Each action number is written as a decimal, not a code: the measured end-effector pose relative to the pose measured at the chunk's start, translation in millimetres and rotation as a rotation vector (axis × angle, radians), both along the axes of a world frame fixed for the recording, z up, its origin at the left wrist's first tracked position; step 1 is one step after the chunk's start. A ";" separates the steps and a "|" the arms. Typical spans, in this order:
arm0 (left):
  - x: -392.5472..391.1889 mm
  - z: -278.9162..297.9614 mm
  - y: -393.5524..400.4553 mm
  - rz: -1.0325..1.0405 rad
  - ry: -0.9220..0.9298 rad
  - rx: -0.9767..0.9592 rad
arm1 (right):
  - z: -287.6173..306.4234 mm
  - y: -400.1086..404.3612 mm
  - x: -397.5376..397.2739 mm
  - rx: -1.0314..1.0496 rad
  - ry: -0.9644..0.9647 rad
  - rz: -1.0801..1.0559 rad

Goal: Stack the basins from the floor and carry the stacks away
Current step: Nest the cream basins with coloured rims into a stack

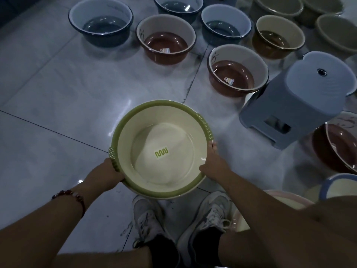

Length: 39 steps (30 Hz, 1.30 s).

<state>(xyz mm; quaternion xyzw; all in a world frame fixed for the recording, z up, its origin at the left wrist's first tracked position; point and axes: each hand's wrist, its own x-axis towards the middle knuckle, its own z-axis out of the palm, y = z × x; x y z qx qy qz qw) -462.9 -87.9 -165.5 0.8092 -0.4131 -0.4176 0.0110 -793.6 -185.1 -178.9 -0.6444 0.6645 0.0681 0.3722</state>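
1. the green-rimmed cream basin (161, 151) is held clear of the floor (58, 105), directly above the person's shoes (146, 215), mouth up and roughly level. a second rim shows beneath its near edge, so it looks like two nested basins, though i cannot be sure.
2. it is round, so it has no long axis; what matters is its pair of ribbed green handles, one at the near-left and one at the far-right of the rim.
3. the left hand (110, 171) grips the near-left handle, fingers curled under the rim and out of sight.
4. the right hand (213, 163) pinches the right side of the rim, just short of the far-right handle, thumb inside on the lip. each grip is narrow, holding the basin; both forearms reach forward and converge on it.
5. the coming move turns on this: the nearest loose basin, a brown one (236, 70), lies ahead and to the right of the held basin, on the right hand's side, just beside a grey stool (289, 105).
6. another brown basin (166, 41) and the blue basins (101, 22) stand further ahead toward the far edge of the floor, well apart from the grip.
7. more basins crowd the right edge near the right arm; judging by this, most of the stacking is not yet done.
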 end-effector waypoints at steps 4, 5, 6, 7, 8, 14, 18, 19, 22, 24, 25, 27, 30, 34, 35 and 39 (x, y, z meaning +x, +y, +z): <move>-6.6 -1.9 -4.6 0.227 0.148 0.063 | 1.8 -1.0 -9.8 -0.083 -0.150 -0.007; -8.2 -3.1 -5.6 0.255 0.152 0.063 | 1.6 1.2 -16.0 -0.093 -0.195 -0.041; -9.0 -5.7 -6.7 0.277 0.150 0.054 | 0.4 5.3 -24.1 -0.094 -0.211 -0.099; -10.7 -6.7 -7.7 0.290 0.137 0.049 | -3.1 10.3 -35.1 -0.081 -0.166 -0.183; -12.2 -8.0 -8.3 0.304 0.123 0.044 | -7.9 16.4 -47.8 -0.076 -0.075 -0.275; -16.2 -16.8 -8.1 0.329 0.103 0.026 | -20.6 61.9 -107.6 0.215 0.366 -0.769; -15.9 -19.6 -7.5 0.317 0.118 0.033 | -45.9 79.7 -129.7 0.427 0.283 -0.950; -16.5 -18.8 -7.8 0.304 0.123 0.030 | -51.9 82.9 -132.8 0.486 0.226 -0.927; -25.4 -13.2 -9.1 0.285 0.151 0.011 | -37.8 81.5 -116.0 0.648 0.025 -0.784; -36.2 -6.6 -9.6 0.277 0.180 -0.009 | -35.8 78.1 -106.6 0.638 0.015 -0.687; -42.7 -2.8 -9.9 0.270 0.202 -0.017 | -39.3 75.6 -105.4 0.621 0.059 -0.641; -55.6 3.5 -10.4 0.257 0.253 -0.030 | -48.8 81.0 -113.7 0.522 0.158 -0.537; -71.5 7.1 -7.9 0.224 0.292 -0.026 | -92.0 87.4 -133.0 0.435 0.289 -0.263; -80.7 -0.7 -7.5 0.228 0.278 -0.022 | -89.7 91.5 -130.1 0.417 0.228 -0.335; -81.9 -2.3 -9.0 0.220 0.269 -0.024 | -78.0 90.7 -124.7 0.445 0.152 -0.503; -79.2 -8.6 -17.4 0.207 0.227 -0.012 | -64.2 81.9 -119.7 0.434 0.179 -0.581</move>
